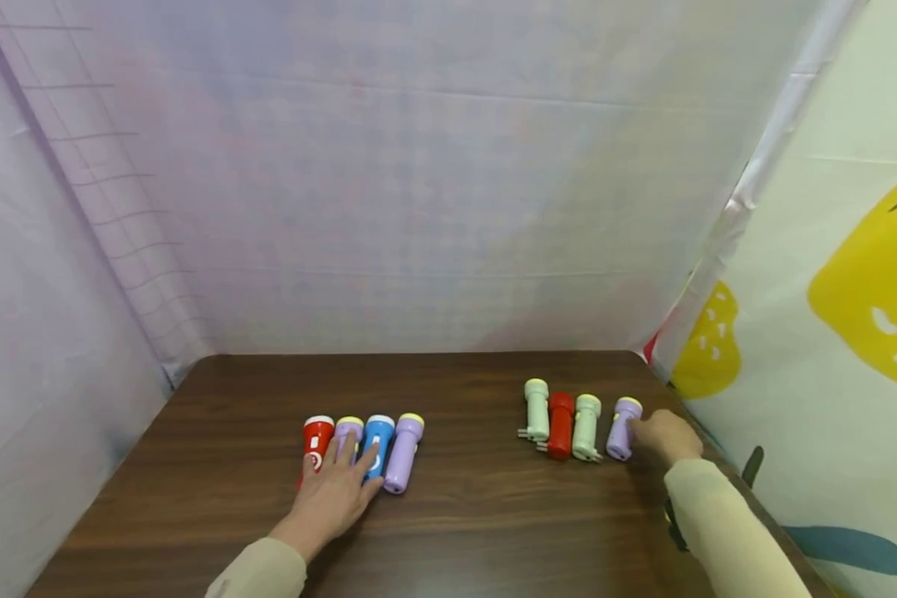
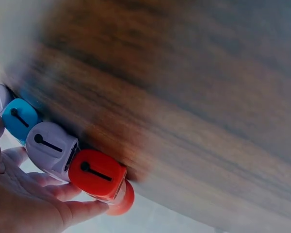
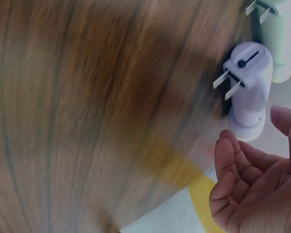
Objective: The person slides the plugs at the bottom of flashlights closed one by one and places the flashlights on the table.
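Note:
My left hand (image 1: 331, 498) lies with spread fingers over a red flashlight (image 1: 318, 433), a purple flashlight (image 1: 350, 425) and a blue flashlight (image 1: 379, 430), all side by side. Another purple flashlight (image 1: 404, 455) is just right of the blue one. Slotted ends of this row face the left wrist camera. At the right, my right hand (image 1: 668, 434) is beside a purple flashlight (image 3: 250, 92) with two plug prongs sticking out. In the right wrist view its fingers (image 3: 224, 158) are loosely bent, with nothing gripped between them and the thumb.
Left of that purple flashlight stand a pale green flashlight (image 1: 586, 426), a red flashlight (image 1: 561, 426) and a second pale green flashlight (image 1: 537, 409), prongs out. All lie on a dark wooden table (image 1: 471, 507). Cloth curtains (image 1: 433, 183) enclose the back and sides.

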### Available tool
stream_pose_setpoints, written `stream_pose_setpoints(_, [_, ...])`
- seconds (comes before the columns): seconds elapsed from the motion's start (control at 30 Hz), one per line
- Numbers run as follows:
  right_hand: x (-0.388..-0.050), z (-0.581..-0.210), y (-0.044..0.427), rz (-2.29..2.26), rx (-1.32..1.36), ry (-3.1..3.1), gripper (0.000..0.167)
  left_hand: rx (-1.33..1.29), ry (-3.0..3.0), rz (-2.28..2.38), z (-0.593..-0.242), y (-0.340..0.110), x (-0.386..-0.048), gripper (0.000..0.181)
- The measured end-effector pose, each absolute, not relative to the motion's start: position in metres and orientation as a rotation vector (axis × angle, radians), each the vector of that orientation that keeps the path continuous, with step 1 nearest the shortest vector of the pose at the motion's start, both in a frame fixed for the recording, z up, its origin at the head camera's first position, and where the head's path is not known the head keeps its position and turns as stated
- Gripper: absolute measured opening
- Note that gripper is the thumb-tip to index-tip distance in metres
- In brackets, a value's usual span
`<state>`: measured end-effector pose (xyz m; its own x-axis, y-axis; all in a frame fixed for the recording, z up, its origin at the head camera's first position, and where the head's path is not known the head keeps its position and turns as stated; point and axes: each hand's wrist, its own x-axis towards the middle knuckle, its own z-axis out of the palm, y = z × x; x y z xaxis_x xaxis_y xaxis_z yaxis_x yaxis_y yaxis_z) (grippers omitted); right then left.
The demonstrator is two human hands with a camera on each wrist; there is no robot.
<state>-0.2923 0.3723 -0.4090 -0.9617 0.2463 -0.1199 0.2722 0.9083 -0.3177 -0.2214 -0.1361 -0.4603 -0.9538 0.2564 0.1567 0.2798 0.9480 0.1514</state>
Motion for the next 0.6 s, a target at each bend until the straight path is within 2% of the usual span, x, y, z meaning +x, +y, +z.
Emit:
stream_pose_setpoints(0.3, [-0.297,-0.42,0.353,-0.578,0.558,2.98,0.081,-0.413,-2.973,-0.287,-0.46,-0.134,-0.224,0.054])
stream_pose_setpoints(0.6, [-0.305,-0.43,0.343,-0.567,0.6,3.011,0.077,-0.396,-2.966,-0.255,-0.46,-0.136,-0.222,0.054])
